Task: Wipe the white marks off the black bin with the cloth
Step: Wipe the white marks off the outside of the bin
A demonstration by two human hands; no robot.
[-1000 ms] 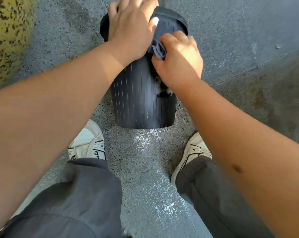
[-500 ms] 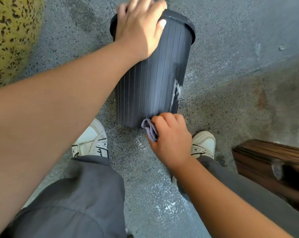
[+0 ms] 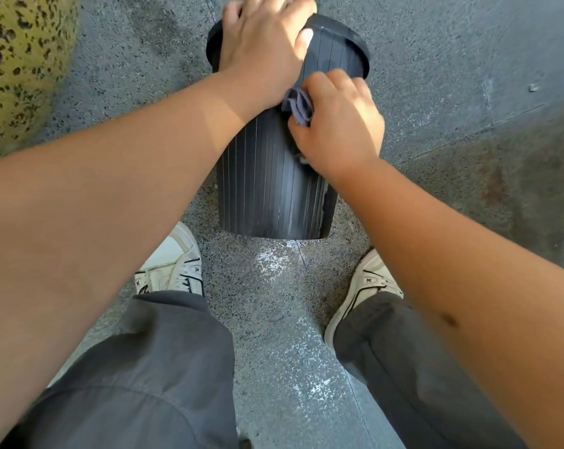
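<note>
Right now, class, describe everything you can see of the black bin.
The black bin looks like ribbed plastic with a rolled rim, standing on speckled floor between two shoes. The left hand rests on its rim; the right hand presses a grey cloth against its side. White marks remain near the base.

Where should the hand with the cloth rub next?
Probably downward. The right hand grips the cloth high on the bin, while white marks still show near its bottom right edge. The left hand steadies the rim.

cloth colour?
Greyish purple cloth, bunched in the right hand; head view, the only one.
</note>
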